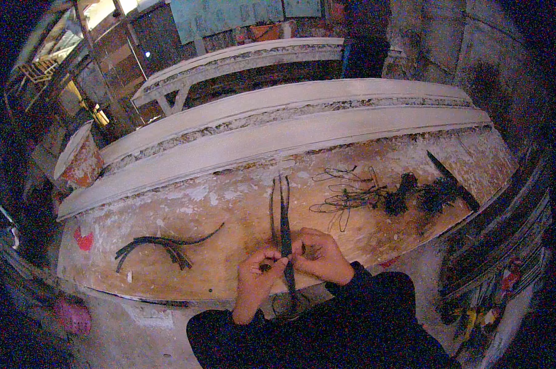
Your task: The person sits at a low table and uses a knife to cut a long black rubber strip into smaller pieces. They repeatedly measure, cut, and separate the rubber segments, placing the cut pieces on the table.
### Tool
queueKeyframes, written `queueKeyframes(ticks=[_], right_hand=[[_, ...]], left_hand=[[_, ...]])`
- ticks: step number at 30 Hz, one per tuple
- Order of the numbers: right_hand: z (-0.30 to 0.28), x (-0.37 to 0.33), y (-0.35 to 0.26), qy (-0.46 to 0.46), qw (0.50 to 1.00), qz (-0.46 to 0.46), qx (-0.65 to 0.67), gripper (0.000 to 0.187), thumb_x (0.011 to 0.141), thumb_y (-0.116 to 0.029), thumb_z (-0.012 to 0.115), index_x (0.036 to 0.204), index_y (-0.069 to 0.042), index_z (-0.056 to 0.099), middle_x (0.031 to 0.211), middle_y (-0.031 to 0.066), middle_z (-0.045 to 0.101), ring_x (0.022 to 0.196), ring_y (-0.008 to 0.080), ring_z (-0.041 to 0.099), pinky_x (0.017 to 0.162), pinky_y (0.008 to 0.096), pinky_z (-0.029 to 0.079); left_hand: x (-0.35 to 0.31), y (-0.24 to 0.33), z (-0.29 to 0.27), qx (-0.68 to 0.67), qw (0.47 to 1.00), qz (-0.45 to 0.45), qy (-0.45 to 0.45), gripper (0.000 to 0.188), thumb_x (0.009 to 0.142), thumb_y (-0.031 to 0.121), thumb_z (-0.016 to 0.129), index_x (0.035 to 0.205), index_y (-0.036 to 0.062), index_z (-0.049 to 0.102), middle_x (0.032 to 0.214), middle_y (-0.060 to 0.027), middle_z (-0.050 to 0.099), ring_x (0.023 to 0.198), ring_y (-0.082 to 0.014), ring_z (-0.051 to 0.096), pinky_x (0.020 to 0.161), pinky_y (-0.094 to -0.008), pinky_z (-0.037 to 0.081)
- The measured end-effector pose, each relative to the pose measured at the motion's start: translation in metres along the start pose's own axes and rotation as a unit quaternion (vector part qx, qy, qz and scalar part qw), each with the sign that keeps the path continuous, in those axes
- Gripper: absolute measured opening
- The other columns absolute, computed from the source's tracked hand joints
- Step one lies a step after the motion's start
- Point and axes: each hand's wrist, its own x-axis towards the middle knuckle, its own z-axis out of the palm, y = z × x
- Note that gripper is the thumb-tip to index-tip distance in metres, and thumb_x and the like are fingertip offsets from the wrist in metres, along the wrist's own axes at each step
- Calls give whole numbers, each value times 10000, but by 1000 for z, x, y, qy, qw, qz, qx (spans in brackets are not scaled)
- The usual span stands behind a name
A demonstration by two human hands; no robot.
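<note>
Both my hands meet at the near middle of a worn wooden board (210, 264). A long dark flat strip (285, 224) runs between them, its far end pointing across the board and its near end hanging toward my lap. My left hand (261, 273) pinches it between thumb and fingers. Just beside, my right hand (320, 253) has its fingers curled in against the same strip. A thinner dark strip (272, 206) lies alongside on the left. Further left rests a small bunch of curved dark strips (161, 242). What the strips are made of I cannot tell.
Right of my hands lie loops of thin dark cord (345, 200), dark tangled clumps (404, 194) and a long dark flat piece (451, 179). Pale long mouldings (278, 138) span the board's far side. An orange-and-white bucket-like container (84, 163) stands far left; a pink object (73, 315) sits below.
</note>
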Motion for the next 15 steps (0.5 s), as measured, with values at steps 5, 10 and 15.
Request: queueKeyframes(ticks=[5,10,15], right_hand=[[1,1,-3,0,1000,-3,4,128,647,-51,618,646,-61,491,682,28,470,659,136,454,597,253,358],[3,-1,-2,11,1000,7,12,143,639,-51,619,637,-58,476,670,29,453,637,137,445,564,248,351],[1,-1,6,10,996,-14,-92,148,634,-65,618,636,-49,470,670,31,445,615,125,435,534,245,347]], left_hand=[[5,-15,7,-93,993,78,-1,84,755,49,583,827,9,565,955,-62,485,784,-131,524,647,-227,453],[6,-20,9,-124,990,57,-22,80,759,43,568,815,-10,545,1030,-77,439,846,-158,511,674,-237,453],[6,-20,5,-44,994,92,-32,116,763,72,573,837,-11,541,1029,-78,446,877,-148,491,731,-253,429]])
